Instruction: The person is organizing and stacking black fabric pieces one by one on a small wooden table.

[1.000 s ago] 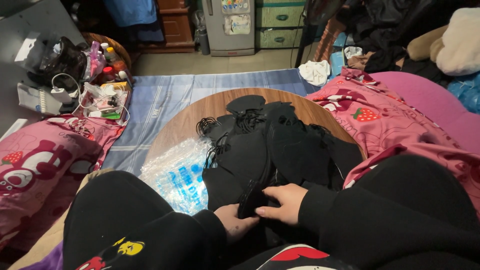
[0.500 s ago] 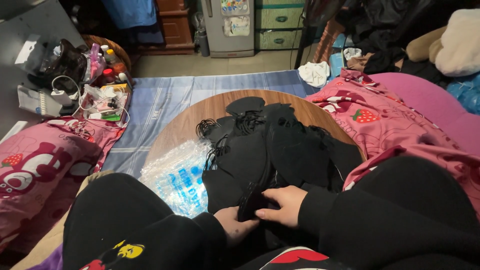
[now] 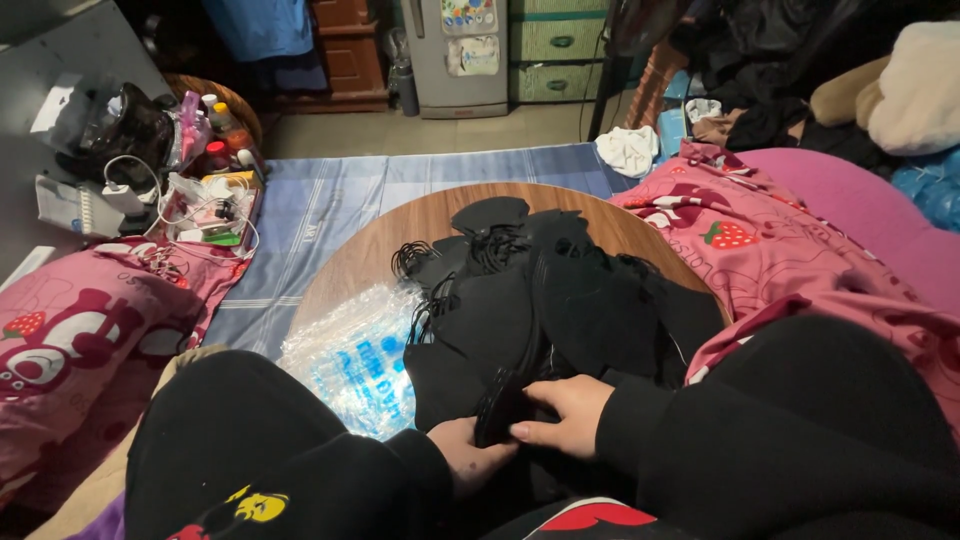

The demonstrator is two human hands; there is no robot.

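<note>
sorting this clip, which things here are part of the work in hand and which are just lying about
In hand: left hand and right hand on a black piece; black pile; round table.
Lying about: plastic bag, pink blanket, basket of bottles.

I see a round wooden counter (image 3: 400, 235) standing on a blue striped mat (image 3: 330, 195). Directly on the counter lies a spread heap of black face masks (image 3: 560, 290) with looped ear cords, and just beside it, at my left, a crinkled clear plastic bag (image 3: 360, 355) with blue print.
</note>
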